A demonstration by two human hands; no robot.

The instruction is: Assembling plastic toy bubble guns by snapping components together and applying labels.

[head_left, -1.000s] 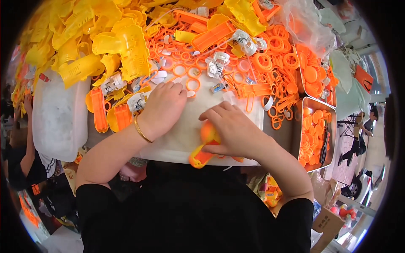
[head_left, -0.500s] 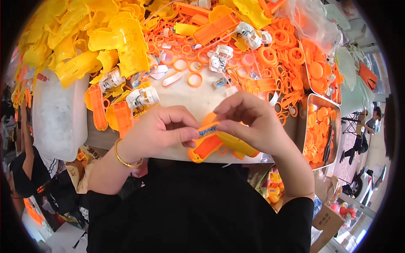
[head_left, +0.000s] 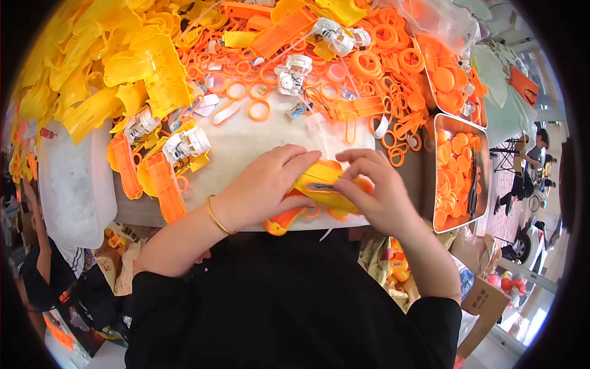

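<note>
A yellow and orange toy gun lies on its side at the near edge of the table. My left hand is closed round its left part, thumb below and fingers on top. A dark blue label shows in a narrow area on the gun's yellow side. My right hand is at the gun's right end, its thumb and index finger bent against the yellow shell by the label. The other right fingers curl above. The gun's orange grip sticks out below my left thumb.
Yellow shell halves pile up at the far left. White mechanism units sit among orange parts. Orange rings are scattered at the back. A metal tray of orange discs stands on the right, a translucent bin on the left.
The label strip, earlier held between both hands, now shows on the toy gun's side. My left hand has moved right onto the gun, and my right hand has lowered. The view has shifted slightly.
</note>
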